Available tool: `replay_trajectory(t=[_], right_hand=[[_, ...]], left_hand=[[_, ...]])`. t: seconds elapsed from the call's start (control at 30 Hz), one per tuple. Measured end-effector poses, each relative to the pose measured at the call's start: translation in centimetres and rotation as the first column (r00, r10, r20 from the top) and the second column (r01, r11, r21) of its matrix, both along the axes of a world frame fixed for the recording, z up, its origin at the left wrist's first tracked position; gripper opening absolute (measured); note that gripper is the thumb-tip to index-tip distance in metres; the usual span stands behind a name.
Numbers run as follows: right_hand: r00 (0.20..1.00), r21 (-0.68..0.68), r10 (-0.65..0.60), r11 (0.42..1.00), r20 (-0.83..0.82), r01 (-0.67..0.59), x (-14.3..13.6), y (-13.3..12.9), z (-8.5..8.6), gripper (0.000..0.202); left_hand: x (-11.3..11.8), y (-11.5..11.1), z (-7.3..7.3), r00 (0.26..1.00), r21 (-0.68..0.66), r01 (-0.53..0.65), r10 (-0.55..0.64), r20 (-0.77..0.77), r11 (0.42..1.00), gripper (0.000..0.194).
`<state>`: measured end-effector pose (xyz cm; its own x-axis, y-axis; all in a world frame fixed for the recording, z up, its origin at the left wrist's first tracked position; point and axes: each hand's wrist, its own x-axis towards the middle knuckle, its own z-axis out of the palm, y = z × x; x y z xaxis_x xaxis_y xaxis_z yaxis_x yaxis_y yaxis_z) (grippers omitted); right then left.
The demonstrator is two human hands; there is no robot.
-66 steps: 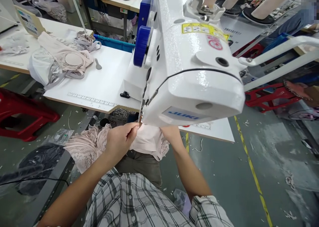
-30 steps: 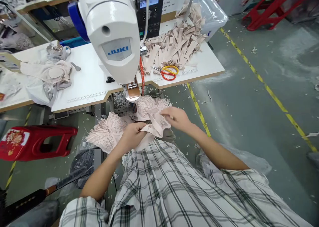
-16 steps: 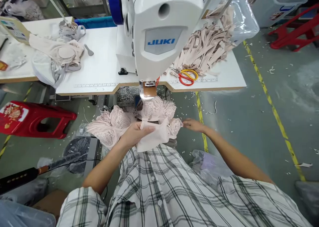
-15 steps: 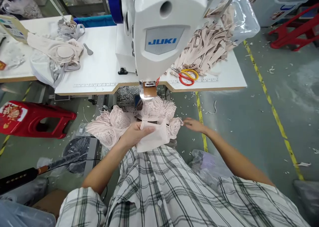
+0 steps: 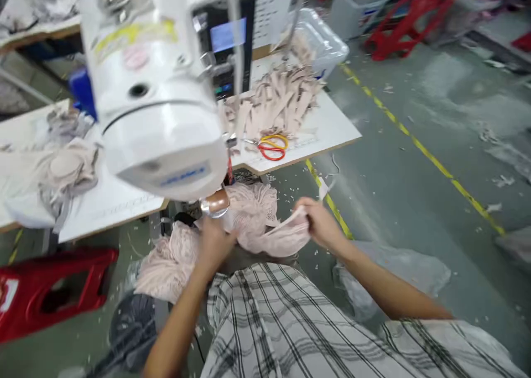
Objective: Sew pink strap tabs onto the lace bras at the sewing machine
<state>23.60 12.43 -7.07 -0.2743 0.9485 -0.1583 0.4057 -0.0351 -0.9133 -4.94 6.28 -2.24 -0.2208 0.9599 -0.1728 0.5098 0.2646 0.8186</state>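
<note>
A pale pink lace bra (image 5: 277, 240) stretches below the head of the white sewing machine (image 5: 161, 140). My right hand (image 5: 321, 223) is closed on the bra's right end and pulls it out to the side. Close under the machine's metal and brown needle guard (image 5: 215, 202), my left hand (image 5: 215, 245) lies at the bra's left part; motion smears its fingers, so their grip is unclear. More pink lace bras (image 5: 168, 264) are bunched to the left of that hand.
Scissors with red and yellow handles (image 5: 272, 147) lie on the white table (image 5: 332, 129) before a heap of beige fabric strips (image 5: 269, 104). A clear plastic bin (image 5: 327, 46) stands behind. A red stool (image 5: 53, 289) is at left; clear plastic (image 5: 394, 273) lies on the floor at right.
My right hand has closed on the bra and drawn its end out. My left hand has moved up toward the needle guard. The view has swung to the right.
</note>
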Motion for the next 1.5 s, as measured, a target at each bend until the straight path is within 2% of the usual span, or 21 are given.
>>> replay_trajectory(t=[0.03, 0.07, 0.1, 0.17, 0.2, 0.27, 0.3, 0.37, 0.47, 0.53, 0.6, 0.7, 0.77, 0.83, 0.9, 0.97, 1.1, 1.17, 1.27, 1.4, 1.5], right_hand=[[0.993, -0.047, 0.082, 0.995, -0.089, -0.086, -1.8, 0.0, 0.9, 0.020], [0.970, -0.062, 0.193, 0.977, -0.148, -0.204, -3.4, 0.4, 1.9, 0.021], [0.947, -0.042, 0.274, 0.958, -0.168, -0.284, -4.8, 1.2, 2.7, 0.021], [0.919, 0.056, 0.388, 0.922, -0.074, -0.384, -6.6, 4.2, 4.3, 0.022], [0.925, 0.123, 0.379, 0.917, 0.036, -0.381, -7.3, 6.4, 4.9, 0.023], [0.947, 0.260, 0.155, 0.938, 0.282, -0.231, -8.3, 11.9, 5.9, 0.026], [0.915, 0.328, 0.042, 0.926, 0.402, -0.187, -8.9, 15.0, 6.3, 0.027], [0.763, 0.341, -0.086, 0.922, 0.641, -0.183, -10.3, 20.8, 6.9, 0.032], [0.684, 0.256, -0.075, 0.952, 0.725, -0.167, -11.9, 27.1, 7.8, 0.032], [0.677, 0.201, -0.037, 0.965, 0.735, -0.166, -12.1, 29.1, 8.2, 0.027], [0.686, 0.184, -0.020, 0.969, 0.727, -0.167, -11.4, 29.7, 8.5, 0.021], [0.719, 0.245, -0.066, 0.958, 0.692, -0.148, -9.1, 29.0, 9.0, 0.023], [0.810, 0.353, -0.147, 0.932, 0.567, -0.078, -7.3, 27.9, 9.4, 0.024], [0.954, 0.342, -0.154, 0.938, 0.257, 0.059, -6.0, 26.1, 9.6, 0.020], [0.989, 0.097, -0.063, 0.992, -0.135, 0.077, -5.4, 23.3, 9.3, 0.019], [0.922, -0.179, 0.030, 0.978, -0.386, -0.107, -5.6, 19.4, 8.5, 0.023], [0.770, -0.406, 0.144, 0.782, -0.621, -0.473, -6.5, 9.7, 6.6, 0.032], [0.749, -0.435, 0.193, 0.712, -0.634, -0.551, -6.8, 5.8, 6.4, 0.033], [0.753, -0.341, 0.355, 0.729, -0.553, -0.594, -7.4, 2.7, 7.1, 0.027], [0.722, -0.075, 0.563, 0.766, -0.402, -0.639, -8.7, 1.8, 8.6, 0.020], [0.750, 0.017, 0.591, 0.789, -0.299, -0.615, -9.7, 1.6, 9.3, 0.020]], left_hand=[[1.3, 0.2, -0.2, 0.985, 0.015, 0.142, -0.143, 0.092, 0.990, 0.060], [2.4, 0.3, -0.5, 0.940, -0.005, 0.266, -0.258, 0.221, 0.964, 0.051], [3.2, 0.3, -0.8, 0.899, -0.039, 0.336, -0.308, 0.310, 0.941, 0.040], [3.9, 0.3, -1.2, 0.862, -0.088, 0.396, -0.337, 0.379, 0.914, 0.043], [3.8, 0.4, -1.4, 0.862, -0.104, 0.400, -0.335, 0.381, 0.911, 0.045], [3.4, 0.7, -1.4, 0.858, -0.115, 0.413, -0.343, 0.383, 0.904, 0.044], [3.1, 0.8, -1.4, 0.853, -0.119, 0.420, -0.347, 0.389, 0.900, 0.043], [2.6, 0.9, -1.2, 0.861, -0.120, 0.404, -0.333, 0.384, 0.907, 0.045], [1.9, 0.5, -0.9, 0.903, -0.105, 0.312, -0.260, 0.342, 0.944, 0.048], [1.4, 0.0, -1.0, 0.919, -0.094, 0.264, -0.221, 0.327, 0.960, 0.049], [0.7, -0.5, -1.1, 0.928, -0.093, 0.231, -0.191, 0.318, 0.968, 0.051], [-0.1, -0.9, -1.2, 0.944, -0.095, 0.174, -0.138, 0.300, 0.980, 0.053], [-0.4, -0.9, -1.1, 0.952, -0.092, 0.137, -0.105, 0.287, 0.986, 0.053], [-0.4, -0.8, -0.7, 0.957, -0.088, 0.109, -0.081, 0.278, 0.990, 0.052], [-0.3, -0.7, 0.0, 0.960, -0.091, 0.083, -0.054, 0.276, 0.992, 0.051], [-0.2, -0.9, 1.0, 0.961, -0.099, 0.042, -0.013, 0.276, 0.994, 0.048], [-0.4, -1.9, 3.1, 0.972, -0.039, 0.016, -0.007, 0.233, 0.999, 0.040], [-0.6, -2.4, 4.0, 0.978, -0.009, 0.040, -0.037, 0.203, 0.999, 0.038], [-0.5, -2.9, 4.8, 0.985, -0.008, 0.050, -0.048, 0.164, 0.999, 0.038], [-0.1, -3.1, 5.1, 0.991, -0.015, 0.070, -0.068, 0.114, 0.997, 0.035], [-0.2, -3.0, 5.3, 0.989, -0.008, 0.118, -0.117, 0.086, 0.993, 0.033]])
